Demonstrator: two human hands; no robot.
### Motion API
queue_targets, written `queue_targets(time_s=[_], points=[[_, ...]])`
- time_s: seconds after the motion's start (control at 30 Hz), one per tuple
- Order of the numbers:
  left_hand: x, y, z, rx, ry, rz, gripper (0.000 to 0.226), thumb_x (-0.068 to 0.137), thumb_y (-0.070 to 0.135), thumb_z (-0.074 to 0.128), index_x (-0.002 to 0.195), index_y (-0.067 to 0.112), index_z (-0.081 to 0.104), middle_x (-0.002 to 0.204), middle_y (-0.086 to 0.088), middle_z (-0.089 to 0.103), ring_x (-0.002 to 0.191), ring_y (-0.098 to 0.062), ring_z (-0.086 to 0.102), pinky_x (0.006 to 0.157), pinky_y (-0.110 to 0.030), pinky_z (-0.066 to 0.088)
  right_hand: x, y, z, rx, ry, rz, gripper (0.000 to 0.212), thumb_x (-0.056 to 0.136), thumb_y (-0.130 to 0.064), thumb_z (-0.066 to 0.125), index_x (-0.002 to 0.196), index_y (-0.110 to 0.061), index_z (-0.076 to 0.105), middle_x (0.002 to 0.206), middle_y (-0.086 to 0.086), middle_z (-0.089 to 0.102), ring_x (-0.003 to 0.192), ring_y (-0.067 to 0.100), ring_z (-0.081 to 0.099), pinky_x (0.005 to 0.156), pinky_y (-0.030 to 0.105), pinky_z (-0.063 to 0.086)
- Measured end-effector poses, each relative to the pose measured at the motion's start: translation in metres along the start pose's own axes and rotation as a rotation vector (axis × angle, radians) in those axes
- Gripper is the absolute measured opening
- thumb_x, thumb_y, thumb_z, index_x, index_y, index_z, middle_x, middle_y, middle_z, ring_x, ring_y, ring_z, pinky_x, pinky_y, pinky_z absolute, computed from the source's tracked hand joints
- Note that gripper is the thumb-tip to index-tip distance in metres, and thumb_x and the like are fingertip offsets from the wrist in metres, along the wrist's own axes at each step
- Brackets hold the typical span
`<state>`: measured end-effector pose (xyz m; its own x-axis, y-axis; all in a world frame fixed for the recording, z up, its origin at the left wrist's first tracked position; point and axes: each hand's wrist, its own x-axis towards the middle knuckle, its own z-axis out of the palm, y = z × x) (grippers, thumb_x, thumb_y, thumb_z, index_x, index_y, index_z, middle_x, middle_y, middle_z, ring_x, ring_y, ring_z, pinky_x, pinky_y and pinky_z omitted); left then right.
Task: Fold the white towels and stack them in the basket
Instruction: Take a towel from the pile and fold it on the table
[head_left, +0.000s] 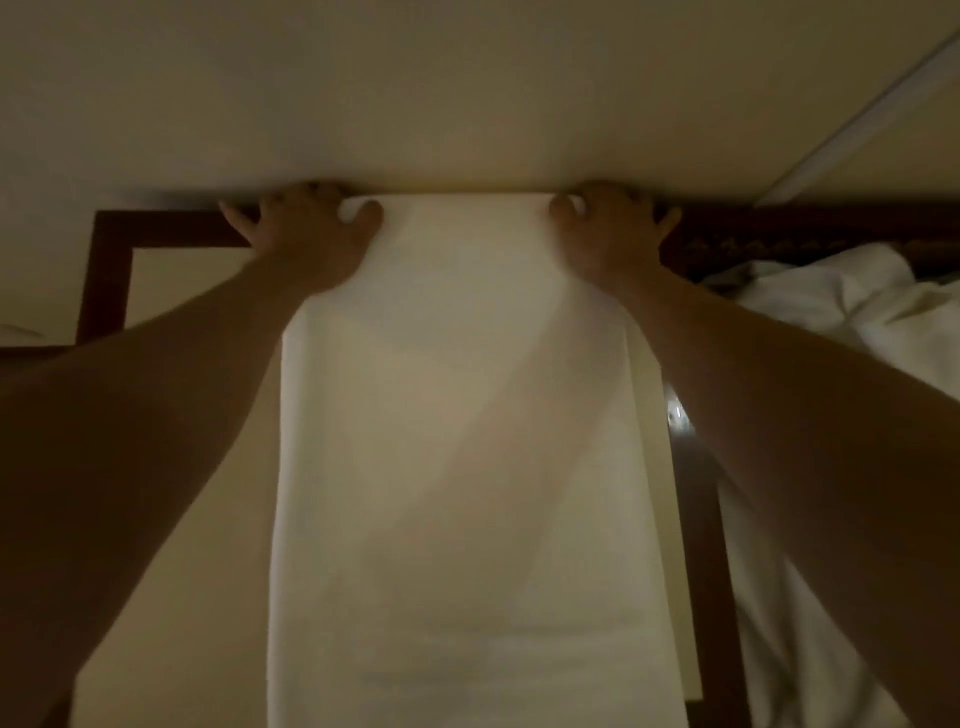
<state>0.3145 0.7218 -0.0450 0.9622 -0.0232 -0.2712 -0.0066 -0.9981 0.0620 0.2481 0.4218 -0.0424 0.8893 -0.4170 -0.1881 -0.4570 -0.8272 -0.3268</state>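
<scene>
Dim cream wall behind, we note the left hand (306, 234) and right hand (608, 228) pinching the white towel's (457, 441) top corners at twelve o'clock, mid-fold; next likely bringing edges together evenly.

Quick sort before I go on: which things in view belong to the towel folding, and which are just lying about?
Part of the job:
towel, held up by its top corners
left hand, pinching the top left corner
right hand, pinching the top right corner

Just lying about:
rumpled white bedding at right (whether any of it is towels is unclear)
dark wooden frame

No basket is in view.
</scene>
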Motion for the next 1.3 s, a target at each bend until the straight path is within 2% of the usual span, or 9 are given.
queue_targets(time_s=[0.13,0.27,0.4,0.53,0.73,0.93,1.03,1.1,1.3], points=[[-0.018,-0.027,0.005,-0.53,0.274,0.007,0.057,0.087,0.053,0.047,0.127,0.016,0.062,0.13,-0.013,0.06,0.126,-0.032,0.052,0.117,-0.044,0.028,-0.023,0.033,-0.006,0.525,0.321,0.023,0.055,0.086,-0.041,0.042,0.119,-0.003,0.063,0.12,0.016,0.064,0.115,0.03,0.057,0.107,0.042,0.04],[-0.118,-0.054,0.017,-0.754,0.341,-0.175,0.036,0.094,0.031,0.053,0.125,0.014,0.063,0.122,-0.004,0.065,0.109,-0.019,0.059,0.088,-0.016,0.036,-0.11,0.073,-0.003,0.571,0.179,0.013,0.039,0.089,-0.032,0.048,0.117,-0.008,0.061,0.122,0.008,0.061,0.115,0.02,0.056,0.103,0.028,0.042],[-0.247,-0.069,0.047,-0.704,0.295,-0.153,0.028,0.099,0.023,0.057,0.124,0.014,0.065,0.119,-0.009,0.068,0.108,-0.024,0.062,0.093,-0.022,0.04,-0.218,0.099,0.008,0.473,0.154,-0.053,0.006,0.084,-0.02,0.056,0.087,-0.018,0.06,0.089,0.0,0.059,0.087,0.022,0.059,0.081,0.038,0.049],[-0.349,-0.064,0.048,-0.728,0.165,-0.307,0.031,0.104,0.033,0.05,0.132,0.022,0.06,0.119,0.006,0.062,0.104,-0.017,0.058,0.092,-0.033,0.044,-0.318,0.123,-0.001,0.366,-0.037,0.089,0.013,0.095,-0.032,0.065,0.097,-0.019,0.065,0.092,-0.007,0.059,0.084,0.009,0.055,0.072,0.017,0.037],[-0.415,-0.078,0.048,-0.745,-0.01,-0.421,0.036,0.107,0.037,0.044,0.123,0.014,0.066,0.106,-0.004,0.065,0.091,-0.024,0.058,0.081,-0.04,0.048,-0.379,0.139,-0.018,0.399,-0.277,0.152,0.023,0.095,-0.044,0.064,0.099,-0.023,0.058,0.087,-0.013,0.058,0.077,0.0,0.053,0.065,0.019,0.041],[-0.413,-0.103,0.047,-1.356,-0.36,-0.657,0.031,0.097,0.037,0.064,0.11,0.009,0.07,0.11,-0.013,0.071,0.1,-0.033,0.066,0.083,-0.046,0.055,-0.391,0.136,-0.013,0.615,-0.153,0.193,0.024,0.098,-0.03,0.063,0.082,-0.013,0.057,0.08,-0.002,0.059,0.076,0.015,0.055,0.067,0.026,0.04],[-0.414,-0.099,0.051,-1.036,-0.224,-0.483,0.035,0.096,0.037,0.067,0.111,0.006,0.07,0.113,-0.014,0.069,0.096,-0.027,0.063,0.081,-0.04,0.052,-0.398,0.14,-0.012,0.618,0.049,0.19,0.022,0.1,-0.028,0.06,0.087,-0.01,0.059,0.079,-0.002,0.059,0.075,0.016,0.056,0.066,0.025,0.041],[-0.418,-0.09,0.053,-0.738,-0.06,-0.361,0.034,0.097,0.036,0.064,0.113,0.005,0.065,0.113,-0.013,0.066,0.093,-0.024,0.055,0.081,-0.036,0.043,-0.397,0.143,-0.003,0.496,0.003,0.222,0.026,0.101,-0.031,0.056,0.088,-0.009,0.056,0.083,0.004,0.06,0.083,0.026,0.061,0.07,0.031,0.041],[-0.451,-0.092,0.066,-0.723,0.093,-0.362,0.032,0.098,0.033,0.063,0.117,0.008,0.062,0.115,-0.012,0.066,0.104,-0.03,0.059,0.086,-0.037,0.042,-0.404,0.148,0.001,0.383,-0.036,0.193,0.026,0.1,-0.034,0.057,0.09,-0.01,0.053,0.083,0.004,0.057,0.076,0.023,0.053,0.071,0.031,0.04]])
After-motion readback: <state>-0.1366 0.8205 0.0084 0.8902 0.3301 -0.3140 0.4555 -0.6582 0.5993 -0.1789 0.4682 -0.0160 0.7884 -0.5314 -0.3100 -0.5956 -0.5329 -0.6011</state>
